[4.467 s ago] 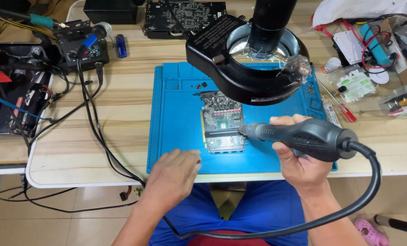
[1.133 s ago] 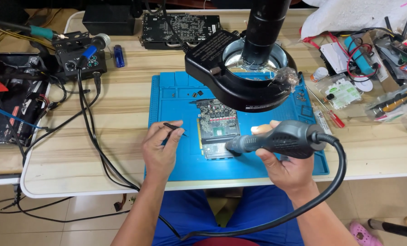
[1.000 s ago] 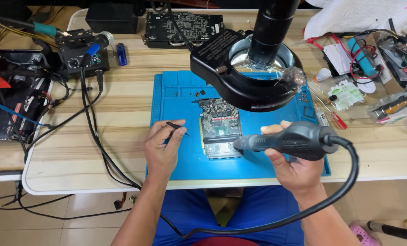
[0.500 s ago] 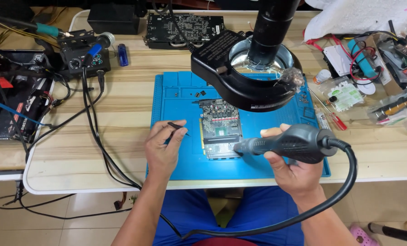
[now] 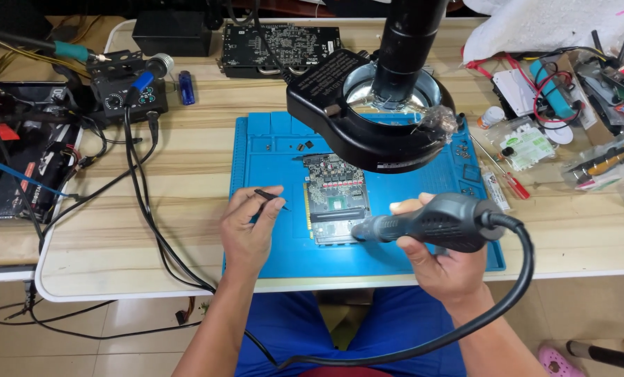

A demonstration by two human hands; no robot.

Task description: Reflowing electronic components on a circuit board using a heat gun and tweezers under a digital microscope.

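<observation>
Almost nothing has moved since half a second ago: the right hand [image 5: 443, 260] still grips one thick grey hot-air tool [image 5: 430, 222] with its tip at the board's near edge, and the left hand [image 5: 247, 227] still pinches one thin black tweezers [image 5: 271, 197]. One green board [image 5: 335, 206] lies flat on the blue mat [image 5: 263, 167] on the counter [image 5: 186, 160], under the round lamp [image 5: 371, 119]. It looks light, stiff and easy to break, so I would hold it by its edges.
</observation>
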